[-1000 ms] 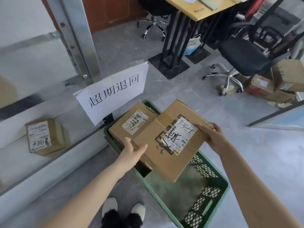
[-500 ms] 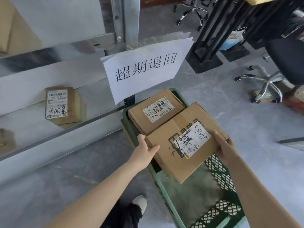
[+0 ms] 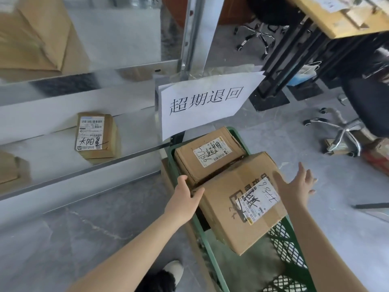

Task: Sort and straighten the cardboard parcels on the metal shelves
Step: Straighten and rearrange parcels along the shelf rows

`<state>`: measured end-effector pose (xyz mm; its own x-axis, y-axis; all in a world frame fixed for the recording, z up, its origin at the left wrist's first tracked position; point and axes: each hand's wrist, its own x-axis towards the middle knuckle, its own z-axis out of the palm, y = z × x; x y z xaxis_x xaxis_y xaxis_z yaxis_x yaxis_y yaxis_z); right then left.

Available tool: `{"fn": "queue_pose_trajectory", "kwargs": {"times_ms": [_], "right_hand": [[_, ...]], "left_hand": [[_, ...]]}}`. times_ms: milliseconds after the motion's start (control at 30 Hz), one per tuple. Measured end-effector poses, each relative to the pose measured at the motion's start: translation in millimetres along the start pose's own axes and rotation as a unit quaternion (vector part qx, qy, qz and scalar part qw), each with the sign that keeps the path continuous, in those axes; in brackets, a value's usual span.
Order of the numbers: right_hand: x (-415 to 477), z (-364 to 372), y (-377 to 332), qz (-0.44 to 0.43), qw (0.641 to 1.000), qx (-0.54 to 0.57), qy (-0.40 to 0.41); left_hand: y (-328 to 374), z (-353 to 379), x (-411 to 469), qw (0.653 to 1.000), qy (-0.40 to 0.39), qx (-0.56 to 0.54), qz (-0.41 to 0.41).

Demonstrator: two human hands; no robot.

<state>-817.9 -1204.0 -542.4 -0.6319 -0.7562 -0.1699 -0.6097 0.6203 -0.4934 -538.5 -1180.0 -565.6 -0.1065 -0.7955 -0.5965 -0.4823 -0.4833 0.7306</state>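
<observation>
Paper sign (image 3: 206,102): white sheet at centre frame, hand-lettered 超期退回, hanging at the end of the metal shelf (image 3: 52,152).
Near parcel (image 3: 221,207): lower centre, tilted in the green crate (image 3: 284,243), far edge against the far parcel; white label with a bold marker character and scrawled digits, not surely legible.
Far parcel (image 3: 189,163): at the crate's far end; label marked 超期 beside handwritten digits.
Shelf parcel (image 3: 109,133): centre left, flat on the shelf; label signed 太阳星 below barcodes.
Left hand (image 3: 185,197): fingers straight, resting against the near parcel's left corner.
Right hand (image 3: 294,184): fingers spread wide over the near parcel's right edge, gripping nothing; contact unclear.
</observation>
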Motion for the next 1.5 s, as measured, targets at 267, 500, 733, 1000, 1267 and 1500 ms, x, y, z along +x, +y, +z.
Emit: {"fn": "queue_pose_trajectory", "kwargs": {"times_ms": [267, 500, 733, 1000, 1267, 1500], "right_hand": [[-23.2, 52.2, -60.4, 0.012, 0.989, -0.035, -0.142], [-41.4, 79.9, -64.6, -0.052, 0.981, -0.139, -0.127], [-36.0, 68.9, -61.9, -0.044, 0.98, -0.131, -0.142], [-41.4, 62.2, -62.7, 0.083, 0.977, -0.147, -0.134], [-42.1, 72.1, -78.1, 0.07, 0.962, -0.216, -0.148], [-61.9, 87.7, -135.2, -0.023, 0.958, -0.248, -0.141]], "left_hand": [[-25.6, -78.9, -20.7, 0.999, 0.034, 0.001, 0.009], [-55.1, -98.0, -34.0, 0.998, -0.048, 0.035, 0.022], [-4.2, -26.0, -30.0, 0.979, -0.161, 0.116, 0.056], [27.3, 1.2, -22.0, 0.986, -0.151, -0.068, -0.014], [19.0, -23.3, -3.8, 0.99, -0.119, -0.069, -0.026], [-45.9, -115.2, -18.1, 0.996, -0.012, -0.073, -0.056]]}}
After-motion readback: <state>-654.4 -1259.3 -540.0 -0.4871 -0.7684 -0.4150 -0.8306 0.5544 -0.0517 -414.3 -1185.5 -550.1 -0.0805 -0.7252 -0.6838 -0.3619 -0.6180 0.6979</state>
